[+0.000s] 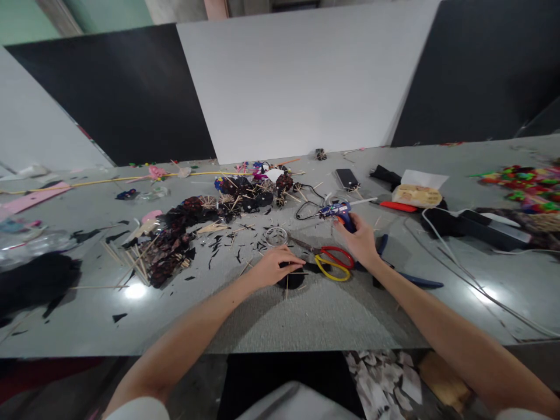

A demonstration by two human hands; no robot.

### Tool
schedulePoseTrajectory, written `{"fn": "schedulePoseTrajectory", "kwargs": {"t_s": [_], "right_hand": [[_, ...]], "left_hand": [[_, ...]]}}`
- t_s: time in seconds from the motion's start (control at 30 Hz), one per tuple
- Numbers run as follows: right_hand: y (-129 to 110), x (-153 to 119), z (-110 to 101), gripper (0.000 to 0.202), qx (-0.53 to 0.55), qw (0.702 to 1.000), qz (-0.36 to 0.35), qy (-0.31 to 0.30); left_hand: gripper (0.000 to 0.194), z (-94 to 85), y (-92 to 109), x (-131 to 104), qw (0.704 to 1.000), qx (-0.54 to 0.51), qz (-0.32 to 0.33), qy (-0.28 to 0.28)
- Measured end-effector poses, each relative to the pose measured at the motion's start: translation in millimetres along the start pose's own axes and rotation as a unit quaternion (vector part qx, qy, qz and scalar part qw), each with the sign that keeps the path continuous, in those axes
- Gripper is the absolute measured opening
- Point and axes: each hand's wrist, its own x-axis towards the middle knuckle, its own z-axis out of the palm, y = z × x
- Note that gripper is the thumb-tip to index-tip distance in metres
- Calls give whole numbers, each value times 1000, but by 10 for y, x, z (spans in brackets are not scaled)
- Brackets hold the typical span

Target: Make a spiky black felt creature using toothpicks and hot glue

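The left hand [280, 265] is over a black disc [292, 281] toward the table's [262, 326] front edge; its grip I cannot tell. Dragged right, the disc could snag scissors [335, 263]. The glue gun [336, 209], held by the right hand [361, 238], could burn if swung left.

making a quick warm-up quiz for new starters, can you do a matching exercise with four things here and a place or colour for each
1. Scissors
2. Glue gun
3. Black round piece
4. Pink strip

A. lying at the far left
B. in the right hand
C. red and yellow handles
D. with thin sticks, at the left hand

Pairs: 1-C, 2-B, 3-D, 4-A
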Motion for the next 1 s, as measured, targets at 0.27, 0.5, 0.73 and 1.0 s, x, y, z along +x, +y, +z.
{"fn": "schedulePoseTrajectory", "kwargs": {"t_s": [0.27,0.5,0.73,1.0], "right_hand": [[-21,-4,-6,45,-10,1000,-4,-4],[-41,-11,-7,44,-4,1000,-3,-9],[-57,-9,-14,44,-12,1000,-8,-16],[-78,-17,-15,45,-13,1000,-5,-19]], "left_hand": [[41,-59,-39,-20,990,126,52,-42],[56,-35,-52,-44,983,152,57,-81],[56,-9,-59,-49,985,140,51,-82],[54,-8,-33,-45,984,140,53,-93]]}}
